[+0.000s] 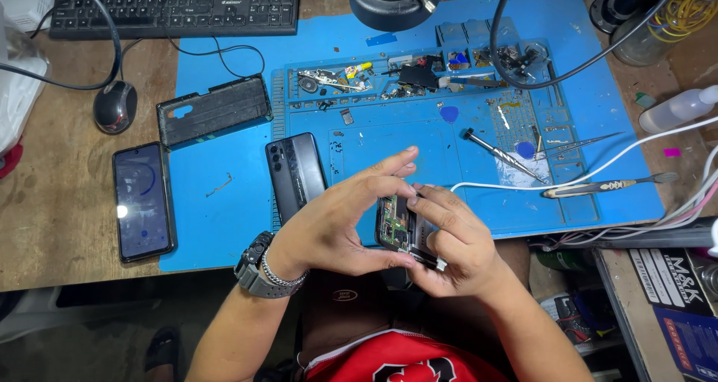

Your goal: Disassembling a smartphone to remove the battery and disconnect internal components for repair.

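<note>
Both my hands hold an opened phone (399, 227) with its back off and its circuit board showing, just over the front edge of the blue work mat (224, 202). My left hand (336, 225) wraps around its left side, with a watch on that wrist. From the right, my right hand (456, 240) grips it, fingertips pressing on the board. A white cable (523, 184) runs from the right to the phone. A dark phone back cover (295, 174) lies on the mat just left of my hands.
A lit phone (142, 200) and a black case (213, 111) lie at the left. A screwdriver (502, 155), tweezers (580, 144), a metal tool (609, 185) and trays of small parts (419, 75) sit on the mat. Keyboard (172, 7), mouse (114, 106) and bottle (677, 109) are around.
</note>
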